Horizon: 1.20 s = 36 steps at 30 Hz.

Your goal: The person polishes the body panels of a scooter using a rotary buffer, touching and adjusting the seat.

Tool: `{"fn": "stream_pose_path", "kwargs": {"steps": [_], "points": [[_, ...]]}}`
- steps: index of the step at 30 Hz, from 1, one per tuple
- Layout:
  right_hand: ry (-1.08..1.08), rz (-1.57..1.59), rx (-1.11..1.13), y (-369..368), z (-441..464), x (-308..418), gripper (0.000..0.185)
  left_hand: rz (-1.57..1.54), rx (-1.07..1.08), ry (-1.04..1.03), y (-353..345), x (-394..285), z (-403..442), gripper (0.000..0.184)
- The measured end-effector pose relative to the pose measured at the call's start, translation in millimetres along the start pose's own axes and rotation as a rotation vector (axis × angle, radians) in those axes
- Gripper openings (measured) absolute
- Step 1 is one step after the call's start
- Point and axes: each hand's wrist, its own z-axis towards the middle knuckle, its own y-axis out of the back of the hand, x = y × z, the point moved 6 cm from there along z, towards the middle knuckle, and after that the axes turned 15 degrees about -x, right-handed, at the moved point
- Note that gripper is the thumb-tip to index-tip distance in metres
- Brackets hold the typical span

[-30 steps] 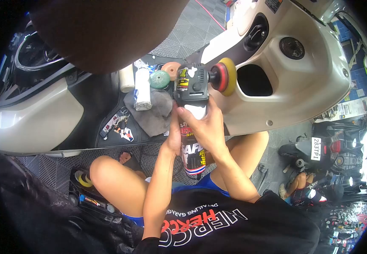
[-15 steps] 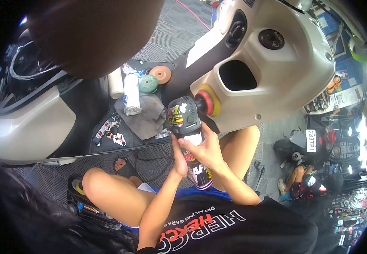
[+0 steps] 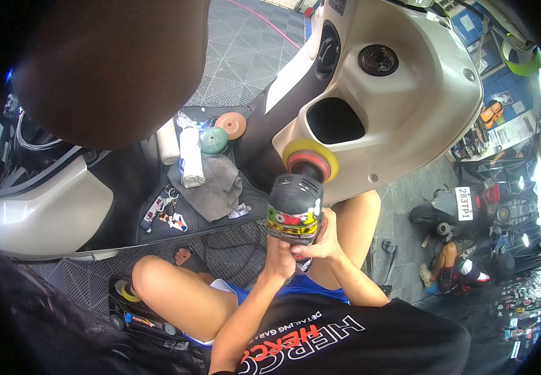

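Both hands grip a handheld polisher [image 3: 295, 206] covered in stickers. My left hand [image 3: 279, 257] is closed around the left side of its handle. My right hand [image 3: 324, 239] wraps the handle from the right, just below the motor housing. At the tool's far end is a yellow foam pad [image 3: 290, 150] on a red backing plate. It overlaps the lower edge of a beige scooter front panel [image 3: 408, 119]; I cannot tell whether they touch. My fingers hide most of the handle.
On the scooter's floorboard lie a grey cloth [image 3: 211, 187], a white tube [image 3: 191, 156], a cream bottle [image 3: 168, 145], a green pad [image 3: 214, 140], an orange pad [image 3: 230, 125] and keys [image 3: 170, 209]. The brown seat [image 3: 114, 69] overhangs at upper left. Behind, a person sits near a motorcycle [image 3: 448, 206].
The polisher has turned in my hands: its pad faced right and now points forward, away from me. The housing has shifted right and nearer my body. The view has moved slightly.
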Motion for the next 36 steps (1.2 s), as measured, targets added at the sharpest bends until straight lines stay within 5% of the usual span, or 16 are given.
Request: {"fn": "stream_pose_path", "kwargs": {"steps": [7, 9, 11, 18, 22, 26, 28, 32, 36], "points": [[0.058, -0.016, -0.041, -10.8, 10.2, 2.0, 0.073, 0.253, 0.047, -0.161, 10.1, 17.4, 5.2, 0.083], [-0.057, -0.139, -0.061, -22.4, 17.0, 0.9, 0.07, -0.31, -0.017, 0.225, 20.5, 47.6, 9.5, 0.084], [-0.069, -0.187, -0.062, -30.2, 24.9, 6.4, 0.071, -0.32, 0.008, 0.232, 23.5, 42.1, 17.3, 0.086], [0.02, 0.105, 0.032, 4.8, 3.3, -14.6, 0.074, 0.193, 0.056, -0.138, 3.7, -0.2, 11.3, 0.099], [-0.094, 0.273, 0.019, 18.4, -3.4, -33.3, 0.078, 0.236, -0.056, -0.221, -6.5, -8.6, 7.6, 0.096], [0.038, 0.095, 0.232, 11.1, 13.1, -38.7, 0.096, 0.342, -0.104, -0.282, -5.5, 1.1, 5.0, 0.091], [0.067, 0.166, 0.088, 21.3, 6.4, -39.3, 0.096, 0.361, -0.115, -0.272, -9.0, -3.5, 6.2, 0.087], [-0.192, 0.382, 0.177, 49.4, -9.0, -99.8, 0.114, 0.401, 0.037, -0.307, -15.3, 25.1, 0.2, 0.095], [-0.078, 0.322, 0.146, 57.7, -10.1, -106.5, 0.104, 0.381, 0.025, -0.31, -15.3, 32.3, -2.0, 0.092]]}}
